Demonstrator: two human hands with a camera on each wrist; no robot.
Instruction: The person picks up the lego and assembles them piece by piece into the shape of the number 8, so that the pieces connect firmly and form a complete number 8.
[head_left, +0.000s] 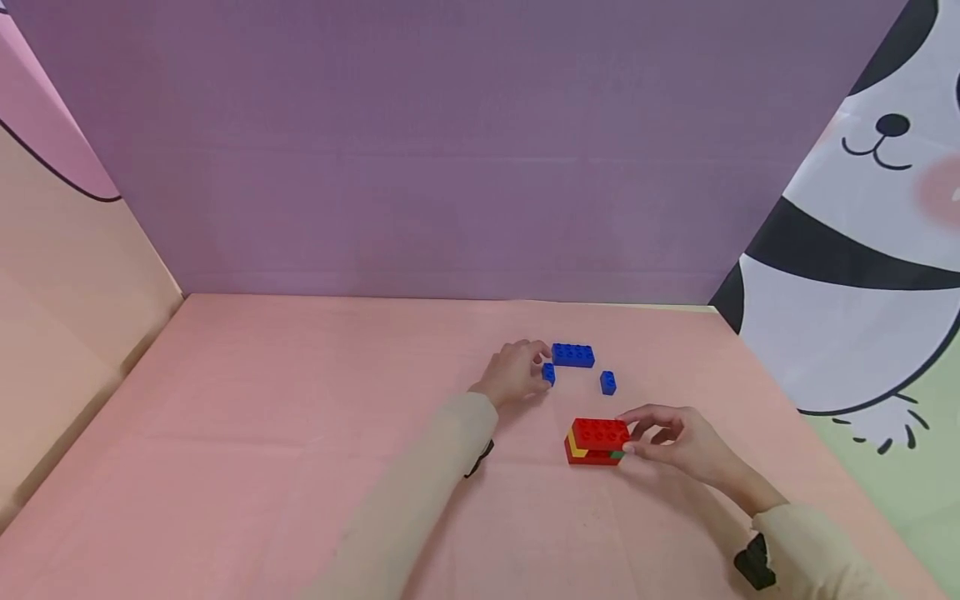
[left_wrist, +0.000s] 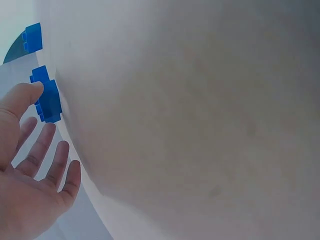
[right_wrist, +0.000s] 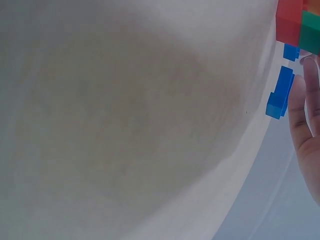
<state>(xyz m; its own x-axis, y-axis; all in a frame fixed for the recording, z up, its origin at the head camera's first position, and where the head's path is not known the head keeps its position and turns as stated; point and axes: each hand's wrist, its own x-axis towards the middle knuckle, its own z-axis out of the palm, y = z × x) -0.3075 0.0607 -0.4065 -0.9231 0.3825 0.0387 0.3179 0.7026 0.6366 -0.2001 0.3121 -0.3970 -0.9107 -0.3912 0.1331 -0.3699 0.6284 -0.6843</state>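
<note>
Near the back of the table, my left hand [head_left: 517, 372] reaches around a small blue toy brick [head_left: 548, 374], with thumb and fingertips at its sides. In the left wrist view, the thumb [left_wrist: 27, 95] overlaps the blue bricks while the other fingers stay spread. Closer to me, my right hand [head_left: 686, 442] pinches the right end of a stack of toy bricks [head_left: 600, 433] between thumb and fingers. That stack has red bricks at top and bottom, with yellow and green pieces between. Its red and green side [right_wrist: 289, 25] shows at the right wrist view's upper edge.
A long blue brick [head_left: 573, 356] lies just beyond the left fingertips. Another small blue brick [head_left: 608, 382] lies to its front right. The pink tabletop [head_left: 300, 433] meets a purple backdrop [head_left: 450, 167] behind, and a panda-print panel [head_left: 862, 333] borders the right side.
</note>
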